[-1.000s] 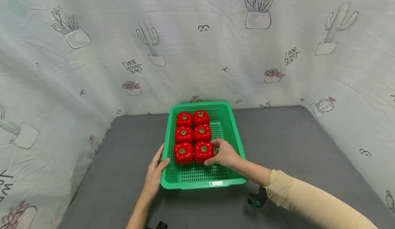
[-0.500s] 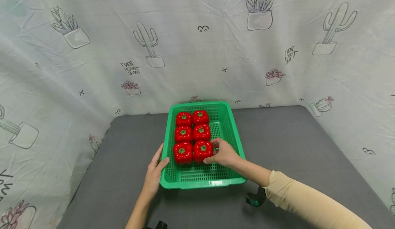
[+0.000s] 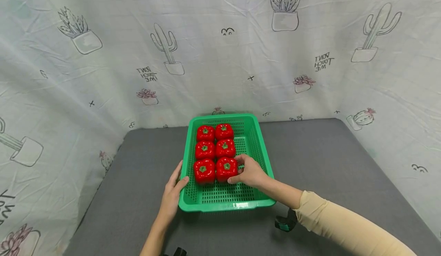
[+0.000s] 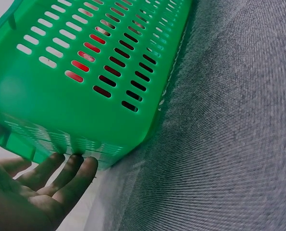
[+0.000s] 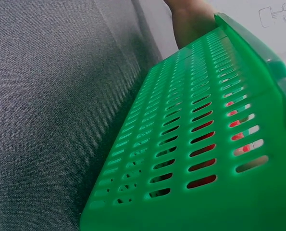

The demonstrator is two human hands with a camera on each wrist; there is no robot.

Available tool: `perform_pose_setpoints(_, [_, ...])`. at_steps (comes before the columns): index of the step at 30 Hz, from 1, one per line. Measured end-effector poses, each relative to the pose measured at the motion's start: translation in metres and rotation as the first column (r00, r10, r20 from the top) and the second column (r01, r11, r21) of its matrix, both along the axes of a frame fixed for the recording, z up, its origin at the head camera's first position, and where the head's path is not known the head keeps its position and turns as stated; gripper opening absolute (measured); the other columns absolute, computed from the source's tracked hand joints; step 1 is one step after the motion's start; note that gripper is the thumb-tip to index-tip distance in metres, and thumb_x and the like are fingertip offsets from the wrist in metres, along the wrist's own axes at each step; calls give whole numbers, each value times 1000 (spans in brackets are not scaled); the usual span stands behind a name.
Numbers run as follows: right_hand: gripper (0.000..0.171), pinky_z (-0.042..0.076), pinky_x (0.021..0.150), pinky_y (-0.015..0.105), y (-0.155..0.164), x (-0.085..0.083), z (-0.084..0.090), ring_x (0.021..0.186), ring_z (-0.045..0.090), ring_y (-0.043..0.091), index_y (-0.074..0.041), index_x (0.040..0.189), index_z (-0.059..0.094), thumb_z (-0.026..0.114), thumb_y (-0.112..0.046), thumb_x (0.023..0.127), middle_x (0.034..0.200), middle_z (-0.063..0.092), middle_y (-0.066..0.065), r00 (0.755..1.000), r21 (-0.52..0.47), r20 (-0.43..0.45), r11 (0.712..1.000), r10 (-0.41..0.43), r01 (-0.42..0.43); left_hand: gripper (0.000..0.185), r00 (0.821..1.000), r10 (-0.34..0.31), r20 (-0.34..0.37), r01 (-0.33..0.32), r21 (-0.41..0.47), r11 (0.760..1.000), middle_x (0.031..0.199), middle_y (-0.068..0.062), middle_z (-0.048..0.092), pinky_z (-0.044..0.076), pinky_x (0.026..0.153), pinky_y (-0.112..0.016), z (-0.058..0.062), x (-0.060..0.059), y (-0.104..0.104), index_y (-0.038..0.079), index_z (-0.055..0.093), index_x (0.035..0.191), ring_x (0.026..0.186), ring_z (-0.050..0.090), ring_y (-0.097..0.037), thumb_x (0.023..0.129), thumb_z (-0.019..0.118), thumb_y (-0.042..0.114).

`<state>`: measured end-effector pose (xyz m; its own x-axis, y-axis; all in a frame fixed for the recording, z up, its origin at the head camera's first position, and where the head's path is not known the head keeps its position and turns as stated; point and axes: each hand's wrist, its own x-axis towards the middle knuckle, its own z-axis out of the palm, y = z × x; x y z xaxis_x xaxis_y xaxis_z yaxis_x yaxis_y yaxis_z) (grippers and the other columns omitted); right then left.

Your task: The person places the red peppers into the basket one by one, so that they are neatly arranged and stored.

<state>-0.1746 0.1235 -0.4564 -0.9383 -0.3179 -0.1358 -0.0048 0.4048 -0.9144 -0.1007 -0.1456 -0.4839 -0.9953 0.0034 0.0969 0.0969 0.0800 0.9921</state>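
A green slotted basket (image 3: 227, 206) sits in the middle of a grey table (image 3: 327, 160). Six red bell peppers lie in its left part, in two columns of three. My right hand (image 3: 241, 169) reaches over the basket's right rim, and its thumb and fingers curl round the near right pepper (image 3: 226, 168). Beside that one lies the near left pepper (image 3: 204, 170). My left hand (image 3: 176, 183) holds the left rim, thumb hooked over the edge. In the left wrist view its fingers (image 4: 68, 168) lie against the basket wall (image 4: 85, 91). The right wrist view shows only the outer wall (image 5: 191, 159), with red showing through the slots.
A white cloth with cactus drawings (image 3: 220, 49) hangs behind and to both sides of the table. The basket's right part and near strip (image 3: 224, 194) hold nothing. A dark and teal strap (image 3: 284, 222) shows under my right forearm.
The hands, peppers and basket have kept their places. Only the head view has shifted slightly.
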Motion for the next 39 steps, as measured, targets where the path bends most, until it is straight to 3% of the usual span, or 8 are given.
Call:
perform_pose_setpoints(10, [74, 51, 67, 35, 0, 0, -1, 85, 61, 22, 0, 131, 51, 90, -7, 69, 114, 58, 9, 1000, -24, 9, 1000, 4, -4, 57, 1000, -2, -7, 2, 9, 1000, 152, -4, 37, 49, 92, -34, -1, 0, 1, 27, 28, 156, 125, 50, -26, 104, 51, 29])
perform_pose_setpoints(19, [84, 52, 77, 39, 3, 2, 3, 100, 57, 26, 2, 133, 49, 93, -22, 67, 118, 57, 12, 999, 48, 19, 998, -37, 36, 56, 1000, -1, 0, 1, -2, 1000, 153, -4, 34, 48, 92, -31, 1, 2, 4, 27, 28, 156, 126, 48, -25, 104, 50, 28])
perform_pose_setpoints(29, [85, 51, 75, 39, 2, 4, 2, 96, 56, 24, 3, 135, 47, 91, -28, 69, 115, 57, 11, 999, 28, 26, 999, -38, 37, 57, 1000, 15, 6, -15, -5, 1000, 153, -4, 35, 49, 91, -32, 0, 5, 4, 26, 29, 156, 124, 50, -27, 104, 51, 28])
perform_pose_setpoints(39, [92, 48, 90, 48, 4, 2, 7, 120, 49, 31, 1, 145, 40, 83, -43, 77, 136, 50, 15, 999, 56, 22, 997, -49, 48, 57, 1000, 14, 2, -14, 10, 1000, 153, -3, 34, 49, 92, -32, 2, 2, 4, 27, 29, 156, 126, 49, -26, 104, 51, 29])
